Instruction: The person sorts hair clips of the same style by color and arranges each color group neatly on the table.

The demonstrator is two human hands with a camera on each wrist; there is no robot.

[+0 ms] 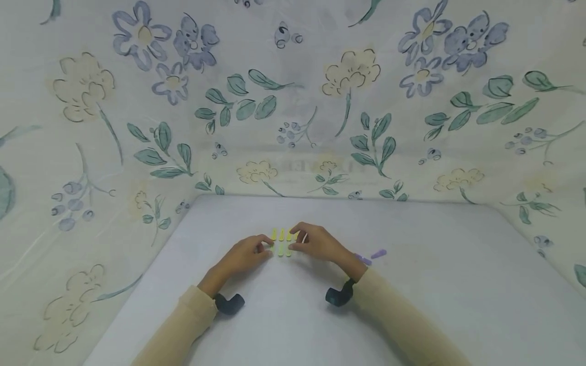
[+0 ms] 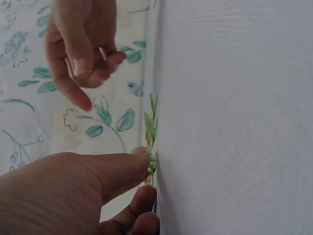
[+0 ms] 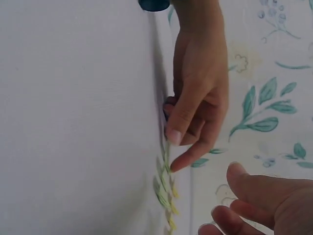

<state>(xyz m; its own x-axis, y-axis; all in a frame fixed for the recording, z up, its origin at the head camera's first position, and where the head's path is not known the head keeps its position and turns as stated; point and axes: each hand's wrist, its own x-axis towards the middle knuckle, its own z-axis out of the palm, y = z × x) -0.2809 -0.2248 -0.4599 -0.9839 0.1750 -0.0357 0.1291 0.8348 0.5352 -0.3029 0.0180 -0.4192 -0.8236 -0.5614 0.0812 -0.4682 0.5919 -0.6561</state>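
Beige sleeves (image 1: 403, 312) are stretching forward across the white bench (image 1: 293, 330), and a dark mount (image 1: 231, 304) is jutting out at each wrist. Towards the far edge, yellow pieces (image 1: 281, 235) are lying in a row, with green pieces (image 1: 281, 250) forming another row just in front of them. The left hand (image 1: 244, 254) is keeping its fingers narrow, thumb and index finger pinching the leftmost green piece (image 3: 167, 151) at the bench. The right hand (image 1: 319, 242) is hovering above the rows' right end, its fingers curving loosely, thumb and index finger standing apart. 2 purple pieces (image 1: 379, 253) are lying farther right, 1 of them partly hiding behind the right wrist. Floral cloth (image 1: 302, 104) is rising behind the bench.
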